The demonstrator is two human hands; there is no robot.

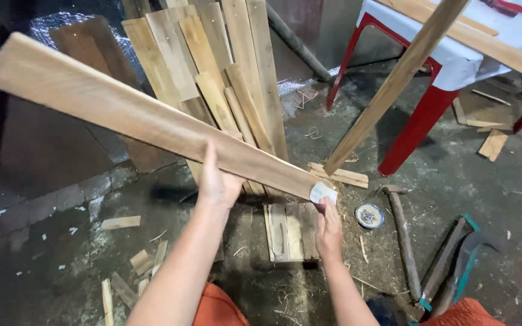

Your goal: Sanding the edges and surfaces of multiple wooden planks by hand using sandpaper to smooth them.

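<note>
our two forearms come up from the bottom edge, and we count two hands at work on one long plank (134, 118). our left hand (215, 181) sits under the plank near its middle, fingers curled up around the lower edge and thumb rising on the near face, so the board's weight rests there and it stays tilted up and away to the left of those fingers. our right hand (328, 226) pinches a small pale scrap of sandpaper (322, 192) between narrow fingertips, pressed against the plank's near end, which lies just above those fingers. below and between our hands lies one small slatted wooden block (290, 232) on the floor. right of the right fingers we see one round tin of nails (370, 215), then one hammer (403, 232) lying handle toward us, and further right two or three dark long-handled tools (454, 265), hard to separate. beyond the left fingers a stack of planks (212, 66) leans against the wall, roughly ten. one slim batten (394, 84) leans by a red-legged table (418, 124).
</note>
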